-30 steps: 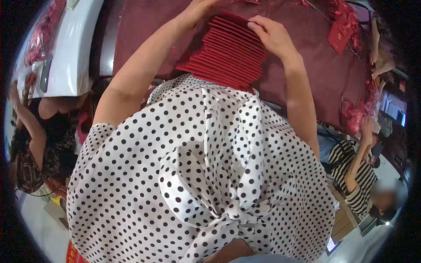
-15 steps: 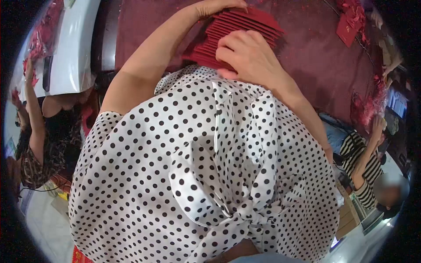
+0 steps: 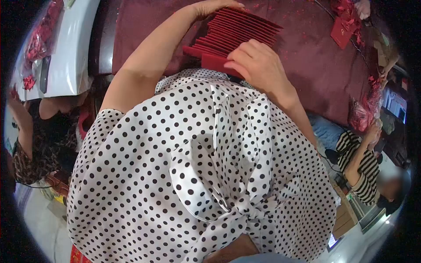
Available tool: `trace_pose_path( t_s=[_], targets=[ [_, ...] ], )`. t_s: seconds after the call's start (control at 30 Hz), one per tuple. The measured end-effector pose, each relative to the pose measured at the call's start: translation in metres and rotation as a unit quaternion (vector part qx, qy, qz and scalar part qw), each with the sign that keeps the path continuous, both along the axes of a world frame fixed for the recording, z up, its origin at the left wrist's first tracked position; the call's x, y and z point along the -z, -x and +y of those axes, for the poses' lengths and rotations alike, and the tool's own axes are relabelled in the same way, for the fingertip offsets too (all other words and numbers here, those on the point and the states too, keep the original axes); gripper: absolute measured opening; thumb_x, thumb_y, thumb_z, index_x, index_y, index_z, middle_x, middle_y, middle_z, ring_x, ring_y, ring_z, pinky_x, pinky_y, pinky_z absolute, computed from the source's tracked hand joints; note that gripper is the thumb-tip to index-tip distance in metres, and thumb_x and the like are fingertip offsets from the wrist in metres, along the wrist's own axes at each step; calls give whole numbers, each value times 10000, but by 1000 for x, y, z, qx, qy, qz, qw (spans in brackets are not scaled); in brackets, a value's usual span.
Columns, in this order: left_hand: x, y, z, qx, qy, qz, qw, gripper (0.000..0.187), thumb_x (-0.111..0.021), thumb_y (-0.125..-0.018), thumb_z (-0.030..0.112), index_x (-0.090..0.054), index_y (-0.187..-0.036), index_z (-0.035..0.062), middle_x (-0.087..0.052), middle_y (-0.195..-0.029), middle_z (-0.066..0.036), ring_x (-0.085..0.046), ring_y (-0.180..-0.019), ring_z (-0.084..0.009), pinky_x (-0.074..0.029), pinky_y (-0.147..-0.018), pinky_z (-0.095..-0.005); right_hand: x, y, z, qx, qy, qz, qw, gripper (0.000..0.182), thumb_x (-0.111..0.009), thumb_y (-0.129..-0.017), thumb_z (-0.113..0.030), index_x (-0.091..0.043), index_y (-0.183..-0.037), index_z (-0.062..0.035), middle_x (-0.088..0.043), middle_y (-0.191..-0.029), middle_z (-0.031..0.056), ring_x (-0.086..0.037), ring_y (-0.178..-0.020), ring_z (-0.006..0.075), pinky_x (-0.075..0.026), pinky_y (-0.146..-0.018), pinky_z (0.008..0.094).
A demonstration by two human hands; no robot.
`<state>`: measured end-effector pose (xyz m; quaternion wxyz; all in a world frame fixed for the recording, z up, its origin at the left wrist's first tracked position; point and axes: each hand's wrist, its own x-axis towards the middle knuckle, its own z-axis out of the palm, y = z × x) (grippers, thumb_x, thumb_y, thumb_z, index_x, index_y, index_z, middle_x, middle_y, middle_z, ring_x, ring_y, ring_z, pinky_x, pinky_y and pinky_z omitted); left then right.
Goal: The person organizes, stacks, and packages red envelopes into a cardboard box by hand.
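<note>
A row of several red cards or envelopes (image 3: 245, 28), overlapping like a fan, lies on the dark red cloth near the table's front edge. My left hand (image 3: 217, 6) reaches round to the far end of the row and touches it; its fingers are mostly hidden. At the near right side of the row is my right hand (image 3: 256, 61), its fingers bent and close together at the edge of the nearest red card (image 3: 212, 62). Whether it pinches that card cannot be made out.
The dark red cloth (image 3: 315, 65) covers the table. At the upper right lie a red card (image 3: 342, 33) and a thin dark cord. A white surface (image 3: 72, 57) with red bundles is at the left. People sit at both sides, one in a striped shirt (image 3: 366, 177).
My right hand has moved slightly right and toward me, uncovering more of the card row. The nearest card's face now shows. My left hand stays at the far end.
</note>
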<state>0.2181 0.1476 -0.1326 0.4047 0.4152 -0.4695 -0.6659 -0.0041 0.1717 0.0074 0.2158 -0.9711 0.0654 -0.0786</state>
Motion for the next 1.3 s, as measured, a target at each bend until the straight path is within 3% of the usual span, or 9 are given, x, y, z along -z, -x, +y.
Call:
trace_pose_path(
  t_s=[0.5, 0.67, 0.7, 0.77, 0.87, 0.97, 1.07, 1.17, 1.3],
  targets=[
    [-127, 52, 58, -242, -314, 111, 911, 451, -444, -929, 349, -451, -1259, 40, -507, -1232, -74, -457, -1144, -180, -330, -985, -320, -52, 20, 3, 115, -116, 22, 986, 160, -644, -784, -214, -543, -816, -94, -586, -757, 84, -588, -671, 285, -468, -582, 375],
    [-169, 61, 70, -321, -398, 144, 847, 500, -449, -930, 355, -398, -1319, 44, -470, -1287, -82, -429, -1187, -190, -313, -1005, -324, -93, 32, -42, 279, 68, -220, 932, 107, -636, -823, -133, -579, -901, -87, -604, -769, 18, -575, -629, 132, -467, -594, 254],
    [-92, 31, 42, -318, -392, 142, 851, 500, -449, -930, 355, -398, -1319, 44, -470, -1287, -82, -429, -1187, -190, -313, -1005, -324, -91, 37, -66, 333, 146, -260, 895, 78, -620, -831, -115, -595, -894, -76, -598, -766, -10, -540, -628, 91, -457, -604, 224],
    [18, 15, 24, 58, -17, -27, 998, 387, -445, -899, 294, -566, -1124, 3, -577, -1148, -73, -527, -1063, -198, -376, -953, -328, -84, 36, -102, 322, 94, -314, 888, 100, -617, -845, -145, -596, -919, -80, -620, -765, 47, -587, -668, 146, -473, -629, 269],
    [30, 11, 22, 69, 224, -147, 961, 374, -417, -907, 277, -591, -1088, 0, -594, -1110, -78, -538, -1041, -191, -398, -928, -331, -63, 12, -111, 309, 131, -208, 919, 153, -618, -831, -137, -577, -905, -9, -617, -847, 118, -591, -750, 223, -477, -681, 300],
    [26, 27, 37, -192, -32, 4, 981, 317, -561, -839, 279, -506, -999, 11, -542, -928, -74, -537, -945, -169, -411, -868, -284, -5, 0, -111, 234, 100, -73, 964, 132, -630, -820, -178, -581, -915, -100, -613, -793, 113, -597, -701, 288, -476, -634, 339],
    [27, 40, 40, -398, 113, -260, 872, 406, -585, -841, 316, -412, -1097, 52, -398, -1120, -131, -425, -1081, -231, -348, -942, -327, 27, 2, -107, 120, 11, -44, 992, 136, -609, -835, -215, -580, -885, -92, -611, -754, 110, -584, -669, 308, -464, -603, 346],
    [5, 34, 38, -373, 207, -96, 899, 599, -566, -862, 354, -324, -1327, 63, -388, -1220, -123, -436, -1092, -221, -343, -965, -326, 23, 2, -100, 127, -58, -32, 990, 145, -631, -822, -191, -593, -903, -77, -615, -727, 96, -606, -642, 220, -456, -587, 299],
    [-19, 32, 25, -130, 143, -14, 981, 327, -499, -912, 302, -627, -1005, 15, -602, -917, -15, -521, -920, -93, -412, -813, -246, 27, 7, -109, 143, -317, -16, 937, 225, -618, -851, -244, -599, -917, -29, -658, -792, 69, -635, -714, 154, -481, -650, 240]
  ],
)
